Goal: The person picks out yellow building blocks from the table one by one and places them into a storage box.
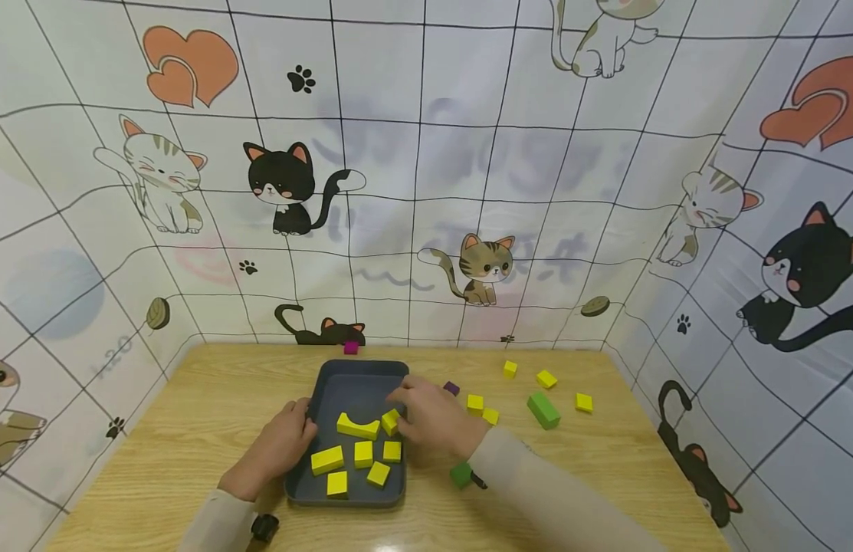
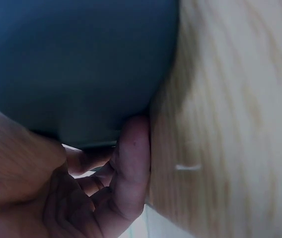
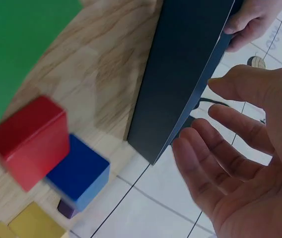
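Note:
A dark grey tray (image 1: 357,387) holds several yellow blocks, among them an arch-shaped block (image 1: 357,428). My left hand (image 1: 283,441) grips the tray's left side; the left wrist view shows its fingers (image 2: 132,158) curled against the outer wall. Over the tray's right rim reaches my right hand (image 1: 436,418), close to a yellow block (image 1: 390,421). In the right wrist view its fingers are spread, gently bent, and hold nothing. A red block (image 3: 34,141) and a blue block (image 3: 81,171) show there below the hand; the arm hides them in the head view.
Right of the tray lie a long green block (image 1: 543,411), another green block (image 1: 460,474) partly under the sleeve, a purple block (image 1: 451,389) and several yellow blocks. A magenta block (image 1: 351,348) sits behind the tray. Cat-patterned sheeting (image 1: 385,192) encloses the wooden table (image 1: 212,399).

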Demonstrator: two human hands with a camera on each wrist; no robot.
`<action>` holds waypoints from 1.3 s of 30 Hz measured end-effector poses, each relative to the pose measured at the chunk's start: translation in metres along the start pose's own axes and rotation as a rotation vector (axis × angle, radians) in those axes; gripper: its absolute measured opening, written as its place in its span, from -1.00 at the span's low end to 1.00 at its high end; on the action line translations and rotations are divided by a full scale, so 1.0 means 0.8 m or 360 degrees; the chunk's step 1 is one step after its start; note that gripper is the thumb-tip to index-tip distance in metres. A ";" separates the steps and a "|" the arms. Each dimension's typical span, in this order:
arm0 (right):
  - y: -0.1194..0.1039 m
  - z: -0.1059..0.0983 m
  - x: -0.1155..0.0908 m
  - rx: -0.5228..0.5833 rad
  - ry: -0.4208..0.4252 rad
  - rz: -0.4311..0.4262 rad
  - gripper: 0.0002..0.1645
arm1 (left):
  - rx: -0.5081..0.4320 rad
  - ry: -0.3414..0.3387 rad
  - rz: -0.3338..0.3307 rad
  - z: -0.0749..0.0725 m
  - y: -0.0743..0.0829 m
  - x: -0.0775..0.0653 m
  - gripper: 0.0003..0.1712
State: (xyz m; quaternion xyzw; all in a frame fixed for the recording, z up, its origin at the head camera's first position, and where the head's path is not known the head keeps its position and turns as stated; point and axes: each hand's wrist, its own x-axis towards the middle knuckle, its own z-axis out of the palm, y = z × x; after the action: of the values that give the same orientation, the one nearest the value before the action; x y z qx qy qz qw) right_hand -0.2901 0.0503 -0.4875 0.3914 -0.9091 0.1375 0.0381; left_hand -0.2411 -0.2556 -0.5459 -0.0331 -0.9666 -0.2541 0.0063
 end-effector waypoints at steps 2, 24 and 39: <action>0.005 -0.002 -0.001 -0.0023 0.0013 0.0026 -0.55 | 0.0000 -0.0001 -0.0002 -0.001 0.000 0.001 -0.39; 0.100 -0.018 -0.041 0.0092 0.0061 0.0339 -0.41 | 0.0005 -0.0002 0.0000 0.000 0.000 0.003 -0.40; 0.132 -0.026 -0.069 0.0248 -0.0067 0.0538 -0.39 | -0.0016 -0.0002 -0.0013 0.000 0.000 0.000 -0.40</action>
State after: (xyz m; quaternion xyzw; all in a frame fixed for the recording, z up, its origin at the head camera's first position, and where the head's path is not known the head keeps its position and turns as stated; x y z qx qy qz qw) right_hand -0.3290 0.1644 -0.5010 0.2377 -0.9491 0.2037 -0.0349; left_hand -0.2413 -0.2554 -0.5459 -0.0293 -0.9654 -0.2591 0.0047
